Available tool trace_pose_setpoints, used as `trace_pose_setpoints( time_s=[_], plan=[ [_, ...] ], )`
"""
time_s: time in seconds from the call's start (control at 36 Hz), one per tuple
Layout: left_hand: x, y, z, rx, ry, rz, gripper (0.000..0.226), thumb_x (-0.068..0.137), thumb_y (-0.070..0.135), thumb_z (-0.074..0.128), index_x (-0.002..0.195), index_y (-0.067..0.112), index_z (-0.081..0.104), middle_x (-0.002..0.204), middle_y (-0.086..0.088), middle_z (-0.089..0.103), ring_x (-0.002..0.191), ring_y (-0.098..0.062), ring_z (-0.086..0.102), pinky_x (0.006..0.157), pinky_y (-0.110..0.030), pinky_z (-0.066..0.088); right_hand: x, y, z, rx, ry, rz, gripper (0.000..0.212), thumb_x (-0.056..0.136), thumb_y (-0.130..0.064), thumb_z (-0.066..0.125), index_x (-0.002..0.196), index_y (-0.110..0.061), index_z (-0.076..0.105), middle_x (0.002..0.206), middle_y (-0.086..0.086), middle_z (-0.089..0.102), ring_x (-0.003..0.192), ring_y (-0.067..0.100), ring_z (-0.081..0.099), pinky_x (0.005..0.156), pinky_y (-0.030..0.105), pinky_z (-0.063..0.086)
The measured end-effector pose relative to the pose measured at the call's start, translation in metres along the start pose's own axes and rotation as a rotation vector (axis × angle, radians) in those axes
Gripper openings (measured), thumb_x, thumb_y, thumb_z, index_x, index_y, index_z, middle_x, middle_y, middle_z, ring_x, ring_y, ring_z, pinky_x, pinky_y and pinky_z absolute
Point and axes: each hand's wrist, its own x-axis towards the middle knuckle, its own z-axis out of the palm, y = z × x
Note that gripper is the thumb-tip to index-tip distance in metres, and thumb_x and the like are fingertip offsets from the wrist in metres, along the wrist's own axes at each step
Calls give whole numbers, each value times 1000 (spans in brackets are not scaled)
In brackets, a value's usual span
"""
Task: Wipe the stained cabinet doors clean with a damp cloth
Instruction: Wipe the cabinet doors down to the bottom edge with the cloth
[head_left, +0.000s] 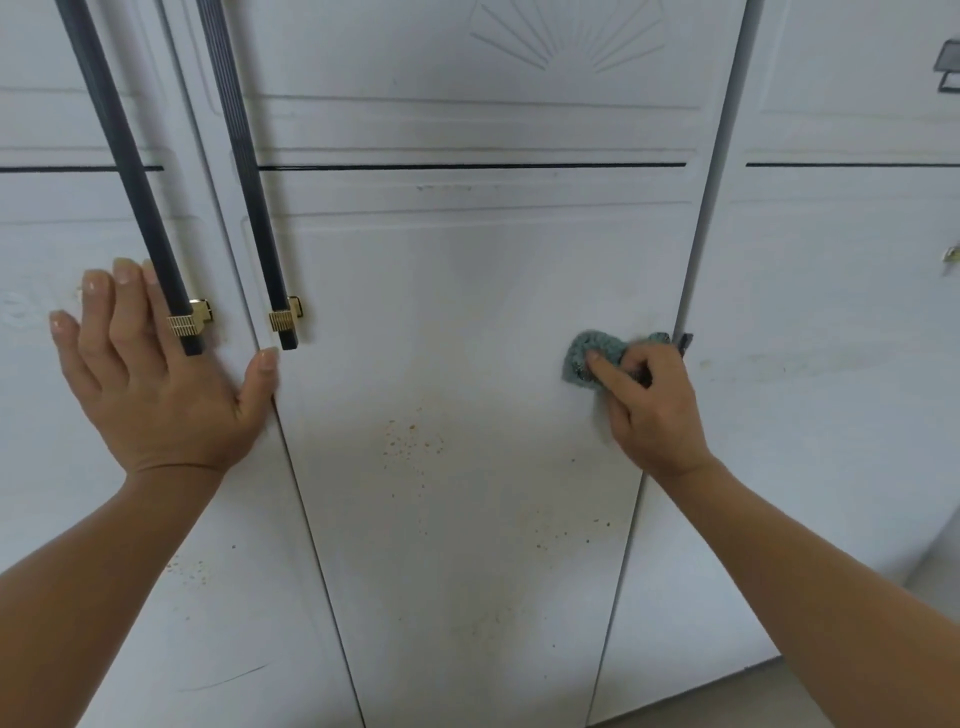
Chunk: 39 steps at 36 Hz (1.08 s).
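The right hand (649, 410), right of centre in the frame, grips a bunched grey-green cloth (584, 356). Its fingers curl around the wad and the forefinger lies stretched over it, pressing it against the middle cabinet door (467, 291) close to that door's right edge. The left hand (156, 384), left of centre, is flat with fingers straight and spread. Its palm rests on the left cabinet door (47, 234), and the thumb reaches across the seam onto the middle door.

The left hand's fingers lie behind the lower end of a dark bar handle (130, 171) with a gold fitting. A second handle (249, 171) of the same kind sits just beside it on the middle door, and both run up toward the upper left of the frame.

Orange-brown specks (410, 441) dot the middle door below centre – lower than the cloth and to its left – with more scattered toward the bottom. A few mark the left door at the lower left. A third door (831, 291) fills the right of the frame, with a faint smudged band across it. A strip of floor (779, 696) shows at the bottom right
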Motion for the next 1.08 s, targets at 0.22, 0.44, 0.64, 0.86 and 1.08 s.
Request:
trace_pose_setpoints(
  time_s=[0.22, 0.44, 0.64, 0.86, 1.08],
  plan=[
    [2, -1, 5, 28, 54, 23, 89, 101, 62, 40, 164, 2, 17, 163, -24, 31, 154, -38, 20, 122, -63, 22, 32, 0, -10, 61, 123, 147, 32, 96, -3, 54, 123, -6, 72, 90, 12, 51, 83, 21, 47, 78, 21, 44],
    [0, 0, 3, 70, 87, 40, 90, 101, 62, 39, 163, 1, 17, 163, -24, 32, 155, -37, 19, 127, -56, 15, 62, -47, -4, 402, 435, 702, 39, 94, -3, 57, 127, -18, 70, 96, -5, 51, 85, -5, 51, 88, 10, 43],
    [3, 1, 7, 102, 124, 63, 88, 100, 61, 39, 161, -1, 23, 162, -23, 34, 153, -39, 24, 126, -57, 18, 104, -51, -12, 294, 494, 434, 45, 88, -1, 53, 124, -21, 71, 95, -19, 41, 87, 10, 52, 84, 18, 47],
    [-39, -27, -13, 109, 37, 303, 85, 96, 61, 49, 150, -6, 44, 155, -25, 41, 150, -40, 31, 115, -68, 31, 98, -54, 8, 138, 430, 370, 47, 84, 3, 55, 122, -17, 74, 89, 18, 56, 77, 27, 53, 66, 29, 42],
    [-78, -31, 7, 157, 28, 255, 98, 92, 68, 47, 160, -1, 29, 161, -23, 31, 156, -41, 20, 117, -70, 27, 21, -86, 27, 115, -111, -58, 30, 105, -25, 52, 111, -7, 76, 84, 10, 50, 77, 20, 37, 51, 24, 32]
  ],
)
